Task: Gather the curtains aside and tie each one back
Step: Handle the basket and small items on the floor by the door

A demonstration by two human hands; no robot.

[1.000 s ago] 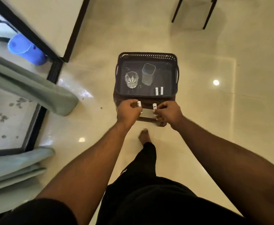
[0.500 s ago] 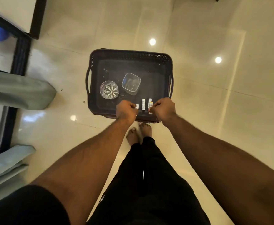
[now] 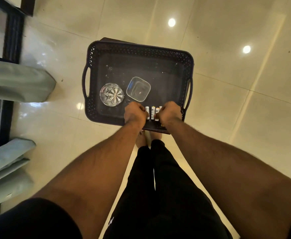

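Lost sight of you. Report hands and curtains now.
Left hand and right hand curled at small white cylinders in dark plastic basket. Pale green curtains untouched at left. Nothing blocking.

Warm, dim indoor light is seen; two ceiling lamps are mirrored as round glare spots (image 3: 171,22) on the glossy floor (image 3: 227,104); a smaller glint lies by the tray's (image 3: 141,47) left edge; daylight sheen is seen near the door frame (image 3: 12,40); motion blur softens the left edge; wide-angle bending is evident at the corners; forearms are dark, underlit.
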